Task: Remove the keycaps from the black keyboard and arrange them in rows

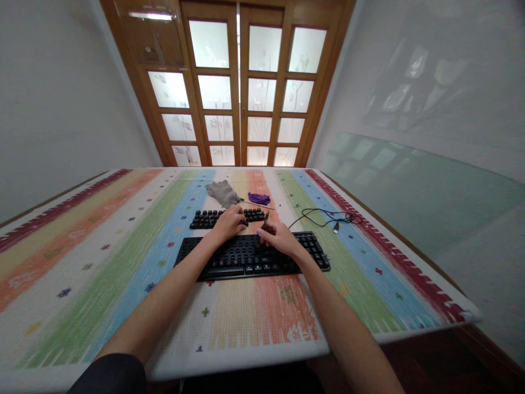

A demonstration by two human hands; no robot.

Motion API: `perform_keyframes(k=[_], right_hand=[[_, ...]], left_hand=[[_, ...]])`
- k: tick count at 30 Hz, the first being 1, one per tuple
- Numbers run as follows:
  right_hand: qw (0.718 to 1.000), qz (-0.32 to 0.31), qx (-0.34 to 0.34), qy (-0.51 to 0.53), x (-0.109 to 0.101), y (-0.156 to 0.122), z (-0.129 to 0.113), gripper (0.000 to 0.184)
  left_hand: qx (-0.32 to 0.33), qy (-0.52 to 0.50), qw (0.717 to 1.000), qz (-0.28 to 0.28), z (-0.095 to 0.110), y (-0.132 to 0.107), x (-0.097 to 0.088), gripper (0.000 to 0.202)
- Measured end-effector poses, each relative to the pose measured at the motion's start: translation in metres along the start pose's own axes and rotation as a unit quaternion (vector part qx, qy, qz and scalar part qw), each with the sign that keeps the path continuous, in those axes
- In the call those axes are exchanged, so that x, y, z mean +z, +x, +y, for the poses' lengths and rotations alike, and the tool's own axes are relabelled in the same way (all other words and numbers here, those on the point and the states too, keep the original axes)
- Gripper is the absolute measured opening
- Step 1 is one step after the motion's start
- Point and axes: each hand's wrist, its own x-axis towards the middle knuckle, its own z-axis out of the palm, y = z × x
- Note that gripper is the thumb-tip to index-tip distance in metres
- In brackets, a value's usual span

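Note:
A black keyboard (pixel 229 257) lies in front of me, with many of its switches bare of caps toward the left and middle. Behind it, loose black keycaps (pixel 205 219) stand in rows on the cloth. My left hand (pixel 230 224) reaches in among these rows, its fingers bent and closed at what looks like a black keycap. Above the keyboard's right half, my right hand (pixel 279 238) pinches a small slim dark tool (pixel 266 216) that sticks up past the fingers; its exact kind is hard to make out.
A grey cloth (pixel 222 192) and a crumpled purple cloth (pixel 258 198) lie beyond the keycaps, with a thin rod (pixel 256 204) close by. To the right, a black USB cable (pixel 318 213) is loosely coiled on the striped tablecloth (pixel 135 262). Wooden glazed doors (pixel 240 120) stand behind the table.

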Motion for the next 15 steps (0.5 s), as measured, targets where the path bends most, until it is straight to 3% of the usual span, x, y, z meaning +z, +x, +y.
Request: perform_keyframes(k=[11, 15], right_hand=[[0.993, 0.104, -0.039, 0.026, 0.0002, 0.0013, 0.0041, 0.026], [0.991, 0.123, -0.042, 0.025, -0.0006, 0.0013, 0.0025, 0.027]], left_hand=[[-0.002, 0.003, 1.0, 0.0, 0.0016, 0.0011, -0.0001, 0.006], [0.014, -0.046, 0.999, 0.015, 0.0054, -0.0016, -0.0024, 0.02]])
